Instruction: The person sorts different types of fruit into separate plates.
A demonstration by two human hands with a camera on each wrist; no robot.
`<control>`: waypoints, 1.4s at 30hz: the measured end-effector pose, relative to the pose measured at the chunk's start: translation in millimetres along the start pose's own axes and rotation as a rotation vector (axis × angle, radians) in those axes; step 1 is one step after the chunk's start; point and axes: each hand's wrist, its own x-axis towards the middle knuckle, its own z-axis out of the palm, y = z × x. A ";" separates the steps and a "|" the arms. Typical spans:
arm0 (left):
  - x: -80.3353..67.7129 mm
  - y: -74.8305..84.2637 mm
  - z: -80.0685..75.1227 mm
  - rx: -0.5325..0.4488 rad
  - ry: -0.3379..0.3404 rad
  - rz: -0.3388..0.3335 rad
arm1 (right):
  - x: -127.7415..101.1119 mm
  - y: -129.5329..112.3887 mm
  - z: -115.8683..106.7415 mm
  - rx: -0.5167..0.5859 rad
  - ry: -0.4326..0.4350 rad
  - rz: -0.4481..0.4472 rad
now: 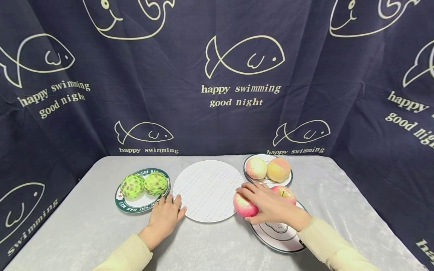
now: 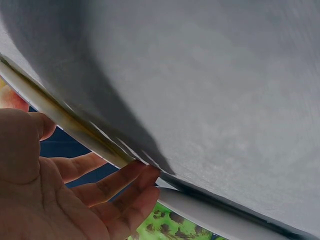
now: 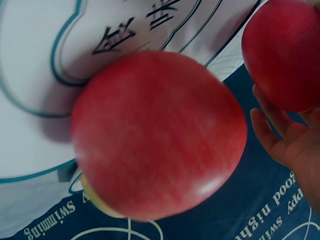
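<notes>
My right hand (image 1: 272, 207) grips a red apple (image 1: 245, 205) over the left edge of a dark-rimmed plate (image 1: 288, 244). A second apple (image 1: 285, 193) sits at the back of that plate, partly behind the hand. The right wrist view has this second apple (image 3: 159, 135) large in the middle, and the gripped apple (image 3: 285, 55) by the fingers at upper right. Beside the white round mat (image 1: 208, 192), my left hand (image 1: 165, 215) rests with loosely spread fingers. Its fingertips (image 2: 147, 172) are at the mat's rim in the left wrist view.
Two green bumpy fruits (image 1: 133, 186) lie on a green-rimmed oval plate (image 1: 135, 209) at the left. Two peaches (image 1: 256, 168) are on a small plate (image 1: 289, 180) at the back right. A grey cloth covers the table (image 1: 210, 248), with a dark fish-print curtain (image 1: 244, 124) behind.
</notes>
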 end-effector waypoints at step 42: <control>-0.1 -1.0 4.8 0.009 0.045 0.013 | -37.3 5.4 -6.0 -0.115 0.067 -0.115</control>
